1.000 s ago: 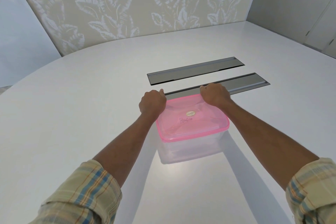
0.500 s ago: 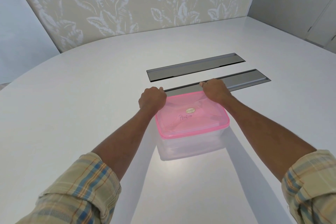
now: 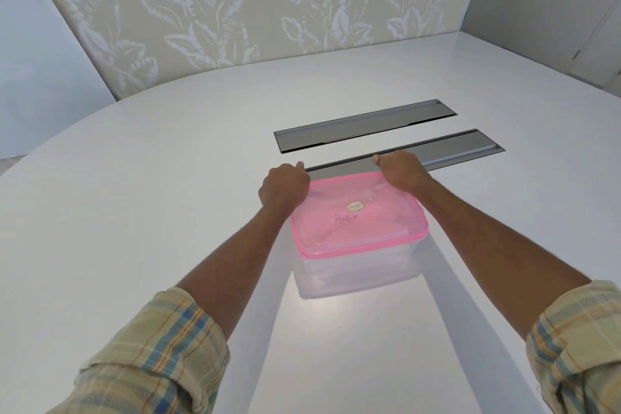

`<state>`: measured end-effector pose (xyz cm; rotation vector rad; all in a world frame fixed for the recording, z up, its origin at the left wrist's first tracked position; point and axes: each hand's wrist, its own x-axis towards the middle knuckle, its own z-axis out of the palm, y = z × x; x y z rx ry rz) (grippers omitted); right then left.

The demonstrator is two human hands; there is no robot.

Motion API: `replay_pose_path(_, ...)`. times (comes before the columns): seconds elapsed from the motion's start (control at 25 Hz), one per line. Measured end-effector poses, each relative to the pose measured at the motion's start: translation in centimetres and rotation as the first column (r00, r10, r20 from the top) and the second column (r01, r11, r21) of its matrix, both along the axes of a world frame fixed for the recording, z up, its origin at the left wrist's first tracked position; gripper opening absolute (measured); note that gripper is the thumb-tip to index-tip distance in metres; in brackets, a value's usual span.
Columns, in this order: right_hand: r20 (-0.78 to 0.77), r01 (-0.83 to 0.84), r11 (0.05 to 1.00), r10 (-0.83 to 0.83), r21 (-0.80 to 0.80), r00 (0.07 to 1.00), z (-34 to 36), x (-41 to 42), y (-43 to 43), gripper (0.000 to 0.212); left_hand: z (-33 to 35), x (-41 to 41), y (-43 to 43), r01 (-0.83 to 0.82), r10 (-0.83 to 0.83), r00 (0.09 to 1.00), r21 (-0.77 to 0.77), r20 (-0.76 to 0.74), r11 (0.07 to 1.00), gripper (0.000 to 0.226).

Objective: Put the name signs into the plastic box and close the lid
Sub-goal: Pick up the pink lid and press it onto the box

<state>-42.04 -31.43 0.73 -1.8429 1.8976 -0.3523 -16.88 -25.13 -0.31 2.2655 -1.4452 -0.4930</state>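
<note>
Unmoved, left hand [image 3: 284, 186] and right hand [image 3: 400, 170] grip the pink lid [image 3: 361, 228].

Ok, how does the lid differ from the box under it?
The lid is pink; the box is colourless. The lid carries handwriting and an oval sticker; the box walls look plain. The lid is flat and shallow; the box is deep. Both are translucent plastic.
</note>
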Motion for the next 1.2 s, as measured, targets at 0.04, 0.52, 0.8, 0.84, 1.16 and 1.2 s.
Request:
replay_pose_path(0.04, -0.012, -0.003, 1.000, 0.003, 0.009, 1.000, 0.1, 0.0, 0.2, 0.057, 0.3, -0.1, 0.3, -0.012, 0.012, 1.000, -0.014, 0.002, 1.000, 0.062)
replay_pose_path(0.52, -0.017, 0.196, 0.976, -0.198, -0.092, 0.980, 3.5, -2.2, 9.5, 0.090, 1.5, -0.3, 10.3, -0.229, 0.211, 0.930, -0.025, -0.299, 0.973, 0.069)
replay_pose_path(0.8, 0.015, 0.283, 0.959, -0.284, 0.017, 0.959, 1.8, -2.8, 15.7, 0.084, 1.3, -3.9, 14.8, -0.335, 0.326, 0.873, 0.041, -0.364, 0.941, 0.073)
replay_pose_path(0.84, 0.000, 0.283, 0.959, -0.283, 0.009, 0.959, 1.7, -2.7, 16.1, 0.087, 1.1, -4.1, 15.1, -0.330, 0.328, 0.876, 0.056, -0.353, 0.942, 0.076)
replay_pose_path(1.16, -0.034, 0.335, 0.942, -0.335, -0.019, 0.942, 1.4, -2.3, 16.5, 0.089, -0.2, -4.3, 15.6, -0.296, 0.304, 0.907, 0.075, -0.291, 0.952, 0.089)
replay_pose_path(1.2, -0.030, 0.340, 0.940, -0.340, -0.021, 0.940, 1.3, -2.3, 16.3, 0.087, -0.3, -4.3, 15.5, -0.292, 0.300, 0.903, 0.074, -0.308, 0.954, 0.089)
